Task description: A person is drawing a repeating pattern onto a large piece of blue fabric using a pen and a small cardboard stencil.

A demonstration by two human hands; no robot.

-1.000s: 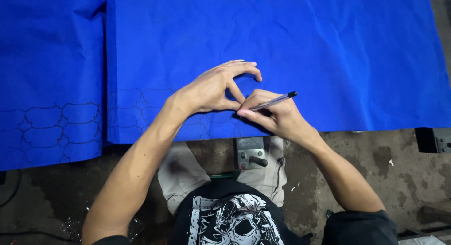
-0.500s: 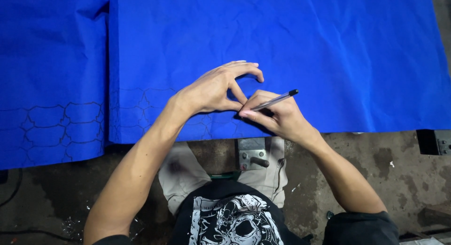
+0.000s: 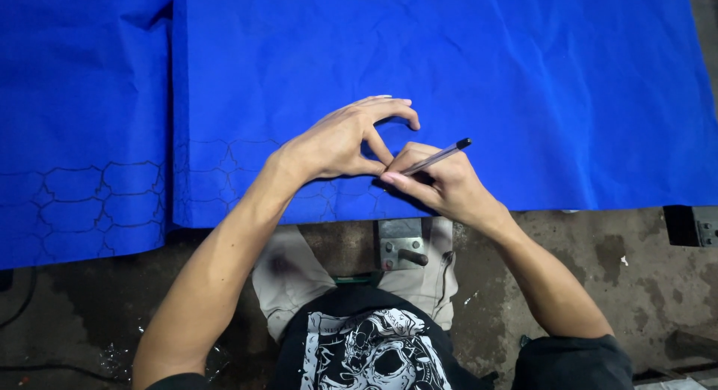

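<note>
A large blue sheet [image 3: 464, 68] lies spread across the work surface, with a dark drawn pattern of linked outlines [image 3: 224, 173] along its near edge. My right hand [image 3: 441, 184] grips a slim pen [image 3: 441, 155] with a black cap, its tip down on the sheet near the edge. My left hand [image 3: 344, 139] rests on the sheet just left of the pen, fingers arched and pressing the material flat, thumb touching my right hand.
A second blue sheet [image 3: 75, 98] with the same drawn pattern lies at the left, overlapping the first. Below the edge is a grimy dark surface [image 3: 643, 263], a metal bracket [image 3: 400, 244] and a black block [image 3: 688, 225] at the right.
Almost nothing has moved. Both hands stay in the same spot on the sheet, with only a slight shift of the pen hand.
</note>
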